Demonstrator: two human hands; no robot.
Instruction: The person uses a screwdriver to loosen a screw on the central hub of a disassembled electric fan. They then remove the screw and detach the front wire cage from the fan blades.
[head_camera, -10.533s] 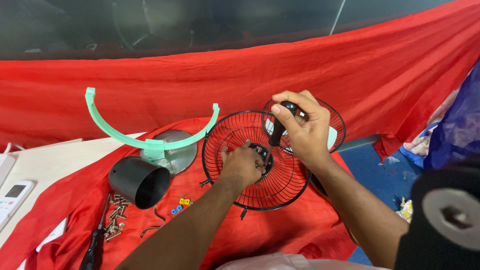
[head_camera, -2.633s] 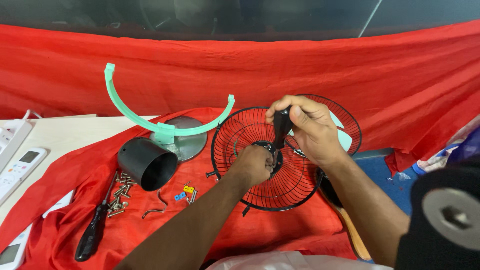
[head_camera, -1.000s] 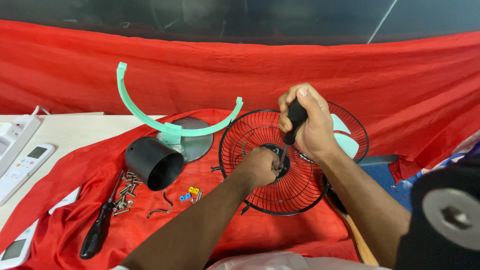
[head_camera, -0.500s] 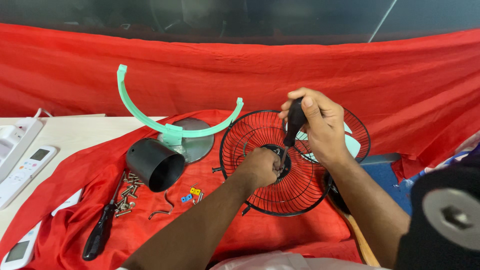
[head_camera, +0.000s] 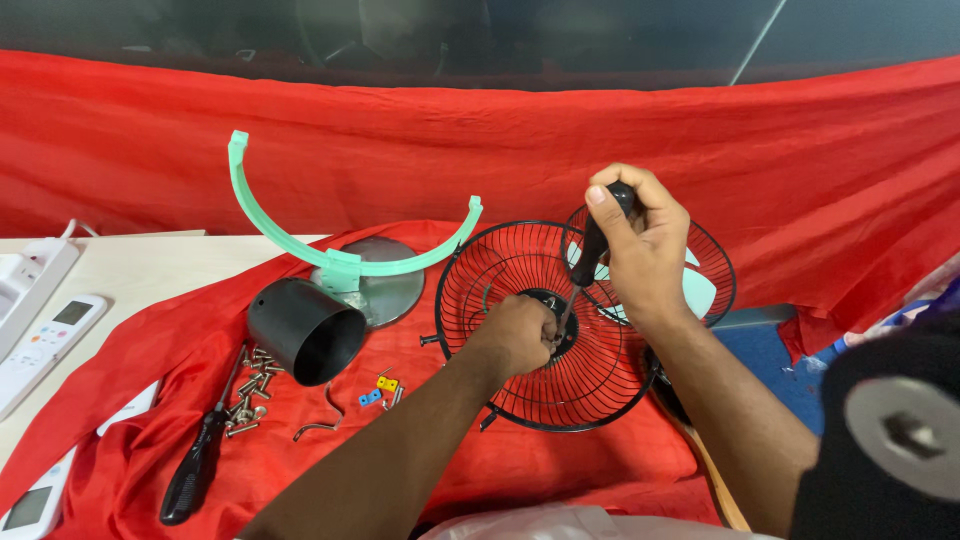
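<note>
Black wire fan guard (head_camera: 540, 330): my left hand (head_camera: 520, 335) pinching hub; right hand (head_camera: 640, 245), now raised, fisting screwdriver (head_camera: 590, 255) more upright above it.

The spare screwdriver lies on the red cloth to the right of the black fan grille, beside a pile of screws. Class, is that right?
Not quite. The head view shows the spare screwdriver left of the fan grille, on the red cloth beside the screws.

My left hand (head_camera: 520, 335) sits at the fan guard's (head_camera: 530, 325) hub, centre frame; my right hand (head_camera: 640, 245) holds a screwdriver (head_camera: 590, 255) above it. Left lie a cylinder (head_camera: 305, 330), loose screws (head_camera: 248, 390), and a second screwdriver (head_camera: 195, 465) at lower left.
</note>
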